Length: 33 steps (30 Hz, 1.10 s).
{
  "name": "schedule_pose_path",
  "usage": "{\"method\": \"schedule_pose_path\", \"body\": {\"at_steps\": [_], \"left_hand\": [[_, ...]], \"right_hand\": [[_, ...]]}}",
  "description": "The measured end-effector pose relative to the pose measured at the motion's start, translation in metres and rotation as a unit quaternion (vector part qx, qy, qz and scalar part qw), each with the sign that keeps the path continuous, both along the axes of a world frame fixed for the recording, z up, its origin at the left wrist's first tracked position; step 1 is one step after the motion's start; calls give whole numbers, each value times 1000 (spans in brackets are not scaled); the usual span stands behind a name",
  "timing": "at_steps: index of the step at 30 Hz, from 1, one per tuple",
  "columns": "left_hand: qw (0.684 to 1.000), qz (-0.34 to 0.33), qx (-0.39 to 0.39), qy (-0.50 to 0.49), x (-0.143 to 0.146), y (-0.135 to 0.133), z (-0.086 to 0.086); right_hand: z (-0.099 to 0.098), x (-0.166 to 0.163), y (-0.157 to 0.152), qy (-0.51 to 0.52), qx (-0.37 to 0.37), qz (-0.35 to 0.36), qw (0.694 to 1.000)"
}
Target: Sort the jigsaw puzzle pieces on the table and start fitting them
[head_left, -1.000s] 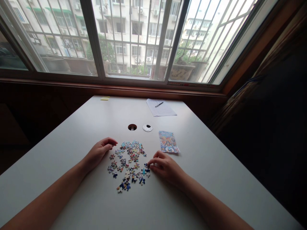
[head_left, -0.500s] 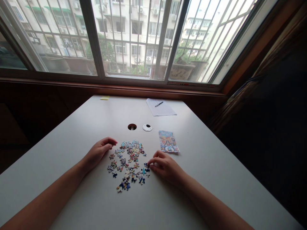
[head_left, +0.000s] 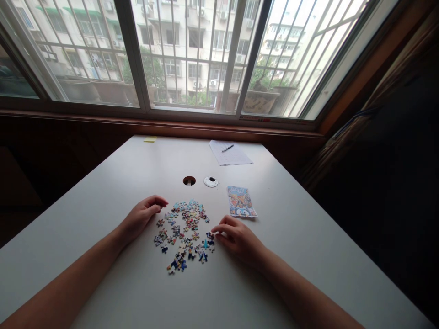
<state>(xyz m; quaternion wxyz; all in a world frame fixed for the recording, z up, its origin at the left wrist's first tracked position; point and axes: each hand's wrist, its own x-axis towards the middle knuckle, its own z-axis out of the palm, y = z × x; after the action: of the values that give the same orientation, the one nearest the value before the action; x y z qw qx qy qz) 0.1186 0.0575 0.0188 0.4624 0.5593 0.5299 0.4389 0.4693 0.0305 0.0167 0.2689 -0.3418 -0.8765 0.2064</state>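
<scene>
A loose heap of small colourful jigsaw pieces (head_left: pixel 185 233) lies on the white table (head_left: pixel 291 256). My left hand (head_left: pixel 142 214) rests on the table at the heap's left edge, fingers curled, with nothing visible in them. My right hand (head_left: pixel 236 237) lies at the heap's right edge, its fingertips pinched on a dark puzzle piece (head_left: pixel 210 236). A printed picture card (head_left: pixel 240 201) lies just beyond my right hand.
A round cable hole (head_left: pixel 189 181) and its white cap (head_left: pixel 211 182) sit behind the pieces. Farther back lie a sheet of paper with a pen (head_left: pixel 229 152) and a yellow sticky note (head_left: pixel 150 139). Barred windows run along the far wall. Dark furniture stands at the right.
Hardly anything has moved. My right hand's fingers shifted slightly at the puzzle piece; my left hand stayed put.
</scene>
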Motion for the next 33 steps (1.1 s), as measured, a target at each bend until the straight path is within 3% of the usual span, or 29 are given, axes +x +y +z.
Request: {"method": "schedule_pose_path", "body": {"at_steps": [8, 19, 33], "left_hand": [[1000, 1, -6, 7, 0, 1, 0], [1000, -13, 1, -3, -2, 1, -2], [1000, -15, 1, 6, -3, 1, -3]], "right_hand": [[4, -3, -6, -22, 73, 45, 996], [2, -18, -20, -103, 71, 75, 989], [-3, -15, -15, -95, 64, 71, 991]]}}
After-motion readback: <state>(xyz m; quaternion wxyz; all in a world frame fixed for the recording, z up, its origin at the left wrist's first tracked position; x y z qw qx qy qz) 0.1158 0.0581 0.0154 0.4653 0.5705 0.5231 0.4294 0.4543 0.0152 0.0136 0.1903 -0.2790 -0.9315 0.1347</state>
